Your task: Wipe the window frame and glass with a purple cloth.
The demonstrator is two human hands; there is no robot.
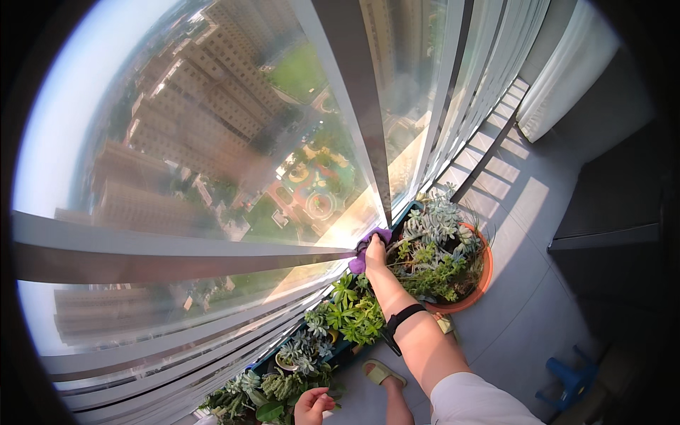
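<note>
A purple cloth (359, 261) is held in my right hand (376, 253), pressed at the foot of the window (276, 159) where two grey frame bars meet. A black band circles the right forearm. Close to this hand, a round terracotta pot (486, 276) holds succulents (435, 223). My left hand (314, 405) is low in the view, fingers partly curled, over leafy plants (271, 410); nothing shows in it. Between the hands, bright green rosette plants (361, 319) and pale succulents (305, 350) stand along the window.
A blue plastic stool (571, 378) stands on the grey tiled floor (510, 324) at lower right. A white curtain (566, 74) hangs at upper right, beside dark furniture (611, 202). A foot in a green slipper (378, 373) is below the planters. High-rise buildings show through the glass.
</note>
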